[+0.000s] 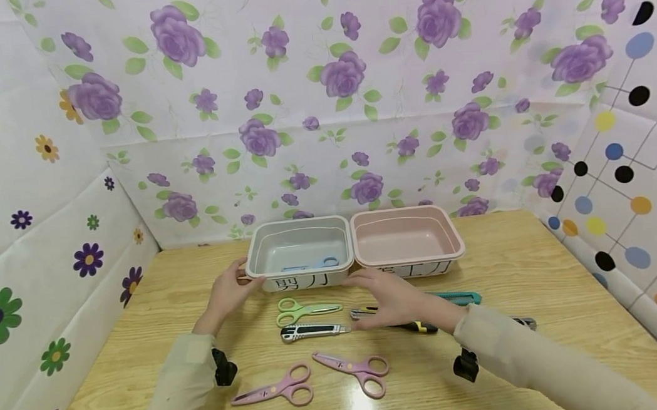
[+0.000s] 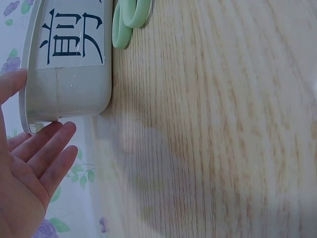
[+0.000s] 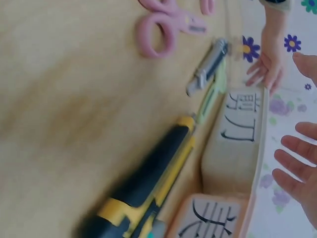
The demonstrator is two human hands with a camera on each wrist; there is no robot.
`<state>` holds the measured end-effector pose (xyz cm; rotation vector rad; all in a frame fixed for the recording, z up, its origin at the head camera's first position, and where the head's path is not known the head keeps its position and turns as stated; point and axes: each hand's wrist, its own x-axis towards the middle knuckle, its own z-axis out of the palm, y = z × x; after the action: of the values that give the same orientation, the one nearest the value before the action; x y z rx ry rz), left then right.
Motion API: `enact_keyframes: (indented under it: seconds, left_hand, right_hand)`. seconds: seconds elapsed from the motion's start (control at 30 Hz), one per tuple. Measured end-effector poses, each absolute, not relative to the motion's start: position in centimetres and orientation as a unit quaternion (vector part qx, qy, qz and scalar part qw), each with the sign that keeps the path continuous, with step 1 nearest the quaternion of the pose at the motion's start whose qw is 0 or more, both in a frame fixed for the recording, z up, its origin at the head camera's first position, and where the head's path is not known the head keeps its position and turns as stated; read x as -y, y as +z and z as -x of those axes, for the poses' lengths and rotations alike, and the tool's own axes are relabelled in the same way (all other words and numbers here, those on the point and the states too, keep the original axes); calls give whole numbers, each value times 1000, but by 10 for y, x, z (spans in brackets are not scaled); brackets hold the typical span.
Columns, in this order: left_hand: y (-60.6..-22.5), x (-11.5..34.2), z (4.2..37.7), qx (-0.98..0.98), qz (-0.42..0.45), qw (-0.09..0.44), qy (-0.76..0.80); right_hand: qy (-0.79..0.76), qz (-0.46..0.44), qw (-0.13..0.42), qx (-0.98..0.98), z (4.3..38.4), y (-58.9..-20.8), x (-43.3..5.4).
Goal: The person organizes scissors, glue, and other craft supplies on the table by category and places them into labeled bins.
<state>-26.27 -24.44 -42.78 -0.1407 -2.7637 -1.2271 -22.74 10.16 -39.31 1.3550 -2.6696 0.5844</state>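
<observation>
My left hand [image 1: 229, 296] is at the left front corner of a grey plastic bin [image 1: 299, 273] labelled with black characters. In the left wrist view, its thumb touches the rim and its extended fingers [image 2: 57, 153] meet the end wall. A pair of blue scissors [image 1: 329, 262] lies inside this bin. Beside the bin's right front corner, my right hand [image 1: 393, 298] reaches over the knives with fingers spread, holding nothing. Beneath it lies a yellow-and-black utility knife [image 1: 421, 327], partly hidden in the head view. Green scissors [image 1: 319, 308] lie before the grey bin.
A pink bin [image 1: 458, 247] stands against the grey one's right side. A white-and-black utility knife [image 1: 313, 331] and two pairs of pink scissors [image 1: 285, 384] lie nearer me. To the right are a teal knife [image 1: 463, 298] and a grey-ended tool [image 1: 528, 323], half behind my sleeve.
</observation>
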Motion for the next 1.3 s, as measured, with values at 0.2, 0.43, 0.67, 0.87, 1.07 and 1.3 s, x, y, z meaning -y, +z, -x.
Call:
enact_keyframes:
  seconds: [0.2, 0.43, 0.67, 0.87, 1.07, 1.3]
  left_hand:
    - [-428, 246, 262, 911, 45, 58, -406]
    - [-431, 247, 263, 910, 44, 57, -408]
    - [-430, 246, 263, 911, 45, 56, -406]
    - [-430, 246, 264, 909, 49, 55, -410]
    - [-431, 246, 265, 908, 44, 51, -413]
    - [-430, 245, 265, 909, 44, 50, -412]
  right_hand:
    - [191, -431, 19, 882, 209, -404, -105]
    - [211, -415, -16, 885, 192, -416, -110]
    - [207, -398, -48, 893, 177, -434, -114]
    - [202, -408, -54, 889, 169, -444, -117]
    - [200, -425, -36, 882, 165, -454, -119]
    - [194, -456, -26, 868, 165, -464, -119]
